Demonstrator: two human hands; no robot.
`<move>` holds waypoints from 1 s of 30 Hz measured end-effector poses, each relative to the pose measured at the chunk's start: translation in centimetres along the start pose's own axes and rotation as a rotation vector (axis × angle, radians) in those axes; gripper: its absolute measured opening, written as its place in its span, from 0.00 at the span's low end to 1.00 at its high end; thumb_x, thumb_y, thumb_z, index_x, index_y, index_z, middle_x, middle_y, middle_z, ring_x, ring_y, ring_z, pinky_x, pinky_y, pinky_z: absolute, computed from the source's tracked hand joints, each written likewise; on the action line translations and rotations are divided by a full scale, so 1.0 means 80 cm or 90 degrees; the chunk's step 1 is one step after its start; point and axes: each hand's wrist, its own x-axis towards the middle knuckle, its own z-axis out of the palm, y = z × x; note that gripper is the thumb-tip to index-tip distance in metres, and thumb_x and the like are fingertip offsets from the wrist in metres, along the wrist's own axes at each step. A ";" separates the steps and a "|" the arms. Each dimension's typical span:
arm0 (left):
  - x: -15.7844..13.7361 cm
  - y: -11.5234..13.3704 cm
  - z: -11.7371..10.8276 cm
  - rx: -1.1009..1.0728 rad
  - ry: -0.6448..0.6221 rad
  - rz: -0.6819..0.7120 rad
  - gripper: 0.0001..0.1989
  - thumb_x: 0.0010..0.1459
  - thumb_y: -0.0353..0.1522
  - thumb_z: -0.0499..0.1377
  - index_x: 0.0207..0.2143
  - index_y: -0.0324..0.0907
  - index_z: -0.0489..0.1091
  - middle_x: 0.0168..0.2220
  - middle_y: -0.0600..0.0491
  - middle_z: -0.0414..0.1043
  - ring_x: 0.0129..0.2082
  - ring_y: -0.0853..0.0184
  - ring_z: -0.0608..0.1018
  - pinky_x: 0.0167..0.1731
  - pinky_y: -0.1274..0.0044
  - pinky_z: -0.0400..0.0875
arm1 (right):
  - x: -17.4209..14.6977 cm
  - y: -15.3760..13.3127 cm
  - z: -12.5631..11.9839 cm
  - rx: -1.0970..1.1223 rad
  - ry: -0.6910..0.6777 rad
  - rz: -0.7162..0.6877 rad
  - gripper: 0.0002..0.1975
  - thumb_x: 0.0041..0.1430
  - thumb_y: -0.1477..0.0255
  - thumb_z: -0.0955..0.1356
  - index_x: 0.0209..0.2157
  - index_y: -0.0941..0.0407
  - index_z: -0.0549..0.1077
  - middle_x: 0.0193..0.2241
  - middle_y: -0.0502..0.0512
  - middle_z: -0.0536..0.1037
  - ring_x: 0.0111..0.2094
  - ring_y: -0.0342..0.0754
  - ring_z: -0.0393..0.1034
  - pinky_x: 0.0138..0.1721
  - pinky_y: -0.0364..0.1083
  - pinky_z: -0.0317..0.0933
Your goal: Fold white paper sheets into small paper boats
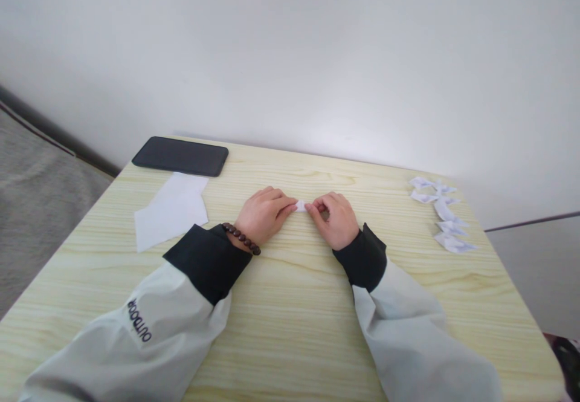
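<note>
Between my two hands, just above or on the table, is a small folded piece of white paper [301, 207]. My left hand [265, 213] pinches its left end between thumb and forefinger; a dark bead bracelet [241, 238] circles that wrist. On the right end, the thumb and forefinger of my right hand [334, 217] are pinched together, the other fingers curled. Fingertips cover both ends of the paper, so its full shape is hidden. Off to the right lie several folded white paper pieces [446, 211] with pointed ends, in a loose column.
Flat white paper sheets [174, 211] lie left of my hands, overlapping. Behind them a black smartphone [181, 155] rests near the table's far left corner. The pale wooden table [290, 329] meets a white wall [290, 57]. Grey fabric [40, 190] shows beyond the left edge.
</note>
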 end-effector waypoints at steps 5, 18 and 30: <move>0.000 0.001 0.000 -0.008 0.012 -0.011 0.12 0.60 0.34 0.52 0.36 0.41 0.75 0.32 0.50 0.73 0.34 0.65 0.71 0.37 0.73 0.67 | 0.001 -0.001 0.000 -0.006 0.000 0.001 0.12 0.59 0.65 0.64 0.24 0.55 0.68 0.25 0.53 0.72 0.29 0.47 0.64 0.35 0.47 0.57; 0.002 0.007 -0.003 0.032 0.019 -0.066 0.09 0.58 0.35 0.55 0.33 0.42 0.74 0.33 0.51 0.73 0.36 0.63 0.69 0.37 0.72 0.65 | 0.002 -0.009 0.004 -0.054 0.011 0.040 0.09 0.58 0.66 0.65 0.26 0.55 0.67 0.28 0.54 0.71 0.31 0.48 0.63 0.36 0.47 0.55; 0.003 0.005 -0.005 0.012 -0.010 -0.078 0.09 0.58 0.35 0.55 0.36 0.47 0.75 0.34 0.53 0.72 0.36 0.63 0.68 0.38 0.71 0.61 | 0.003 -0.008 0.001 -0.018 -0.012 0.048 0.08 0.57 0.67 0.66 0.28 0.55 0.68 0.28 0.53 0.72 0.32 0.48 0.64 0.37 0.47 0.55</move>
